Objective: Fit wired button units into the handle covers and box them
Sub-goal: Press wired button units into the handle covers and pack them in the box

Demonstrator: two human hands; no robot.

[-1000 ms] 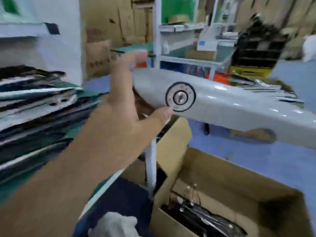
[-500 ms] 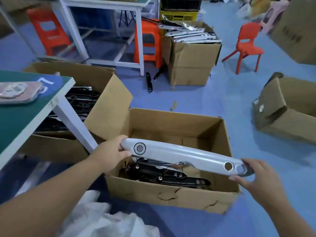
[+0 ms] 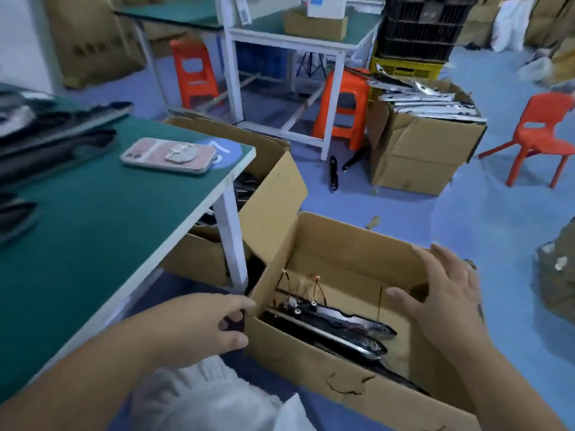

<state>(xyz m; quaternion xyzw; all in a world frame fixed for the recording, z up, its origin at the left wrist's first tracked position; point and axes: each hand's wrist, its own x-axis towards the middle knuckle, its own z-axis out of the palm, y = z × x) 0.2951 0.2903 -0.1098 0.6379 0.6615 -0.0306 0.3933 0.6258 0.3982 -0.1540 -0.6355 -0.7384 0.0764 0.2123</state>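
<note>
left hand [image 3: 214, 325]: loosely curled, empty, by your box [image 3: 311, 368] corner
right hand [image 3: 448, 297]: fingers spread, empty
handle covers [image 3: 342, 328]: flat, wires [image 3: 317, 289] up, likely avoiding pinching

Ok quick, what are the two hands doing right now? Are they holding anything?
Left hand: fingers loosely curled, holding nothing, beside the corner of the cardboard box.
Right hand: open, fingers spread over the box, holding nothing.

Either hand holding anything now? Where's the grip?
Right hand hovers open over the cardboard box, empty. Left hand curls against the box's left corner; a grip there cannot be confirmed.
</note>
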